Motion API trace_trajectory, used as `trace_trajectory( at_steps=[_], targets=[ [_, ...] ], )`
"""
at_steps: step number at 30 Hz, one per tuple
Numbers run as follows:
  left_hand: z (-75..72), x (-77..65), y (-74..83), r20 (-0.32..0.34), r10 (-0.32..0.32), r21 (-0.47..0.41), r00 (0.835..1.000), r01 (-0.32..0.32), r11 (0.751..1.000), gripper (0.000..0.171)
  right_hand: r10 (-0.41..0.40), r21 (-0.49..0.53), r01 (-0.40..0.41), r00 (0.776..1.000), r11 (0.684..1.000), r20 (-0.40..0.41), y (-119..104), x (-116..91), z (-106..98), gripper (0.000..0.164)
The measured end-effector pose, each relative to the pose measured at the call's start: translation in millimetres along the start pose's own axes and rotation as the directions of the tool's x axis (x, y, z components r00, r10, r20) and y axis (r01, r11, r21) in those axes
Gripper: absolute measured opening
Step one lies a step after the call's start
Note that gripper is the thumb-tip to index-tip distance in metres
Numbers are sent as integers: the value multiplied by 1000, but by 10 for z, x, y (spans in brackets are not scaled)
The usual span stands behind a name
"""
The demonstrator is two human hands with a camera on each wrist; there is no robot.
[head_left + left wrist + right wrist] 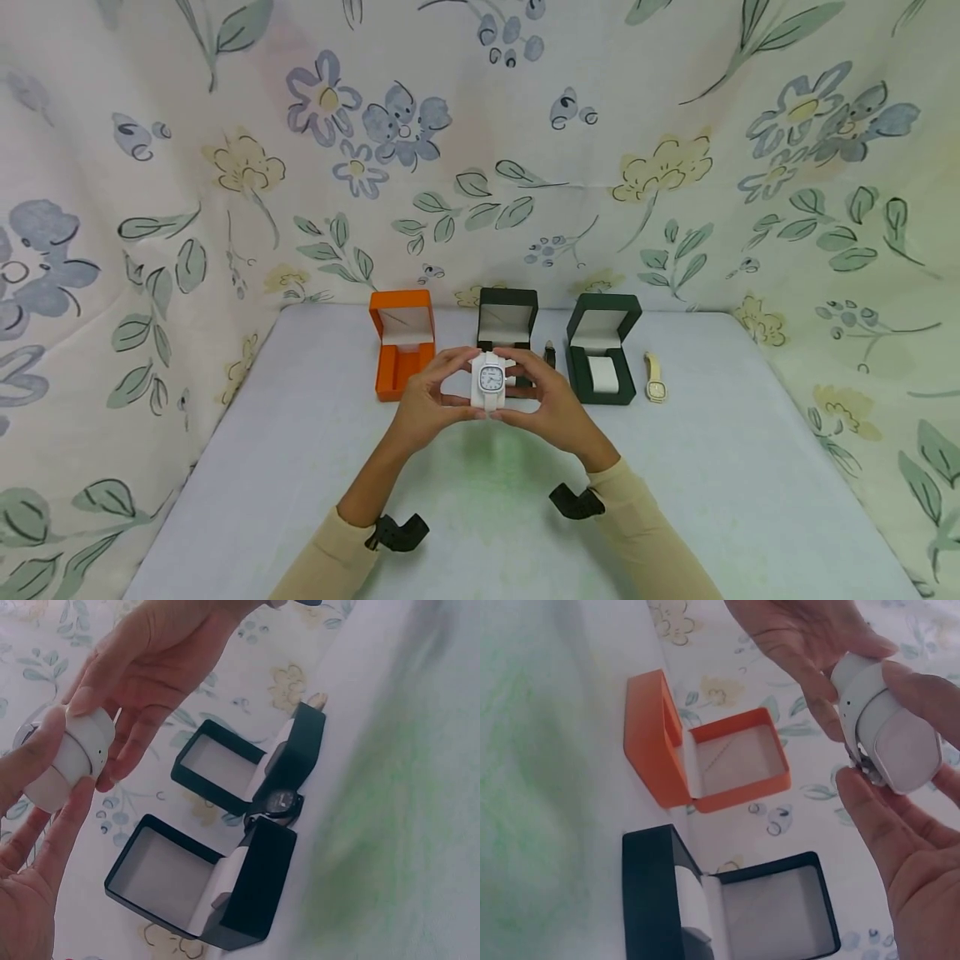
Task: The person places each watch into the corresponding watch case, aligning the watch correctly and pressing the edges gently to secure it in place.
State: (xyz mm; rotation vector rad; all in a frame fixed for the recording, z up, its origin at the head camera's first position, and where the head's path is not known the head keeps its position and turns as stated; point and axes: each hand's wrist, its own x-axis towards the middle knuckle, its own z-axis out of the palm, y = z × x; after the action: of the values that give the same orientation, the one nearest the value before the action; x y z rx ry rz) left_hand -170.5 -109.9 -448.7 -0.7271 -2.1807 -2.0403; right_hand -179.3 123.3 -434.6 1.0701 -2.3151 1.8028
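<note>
Both hands hold up a white watch (pixel 491 378) wrapped around a white cushion (pixel 907 754), in front of the boxes. My left hand (pixel 422 404) pinches it from the left, thumb below and fingers on top. From the other side my right hand (pixel 551 406) grips it the same way. The dial faces the head camera. In the wrist views the white strap (pixel 866 705) circles the cushion, and a pin hole shows in it. Behind the hands stands an open orange watch box (pixel 402 300) whose base has no cushion in it.
Behind the right hand is an open dark box (pixel 508 295), partly hidden. Right of it stands an open green box (pixel 625 385) with a white cushion (pixel 602 375). A black watch (pixel 281 802) lies between these two, and a gold watch (pixel 655 379) lies farther right.
</note>
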Motion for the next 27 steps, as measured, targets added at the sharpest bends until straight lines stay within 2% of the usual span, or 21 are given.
trace_trajectory(
  at_steps=[15, 20, 27],
  targets=[
    [-7, 7, -7, 11, 6, -1, 1000, -6, 1000, 76, -5, 34, 5, 1000, 999, -12, 6, 9, 38, 80],
    [-9, 14, -12, 19, 15, -15, 1000, -15, 1000, 75, -12, 75, 13, 1000, 997, -5, 30, 3, 47, 79],
    [-22, 17, -10, 11, 9, -4, 1000, -9, 1000, 76, -20, 78, 22, 1000, 997, -24, 52, 7, 96, 70]
  ],
)
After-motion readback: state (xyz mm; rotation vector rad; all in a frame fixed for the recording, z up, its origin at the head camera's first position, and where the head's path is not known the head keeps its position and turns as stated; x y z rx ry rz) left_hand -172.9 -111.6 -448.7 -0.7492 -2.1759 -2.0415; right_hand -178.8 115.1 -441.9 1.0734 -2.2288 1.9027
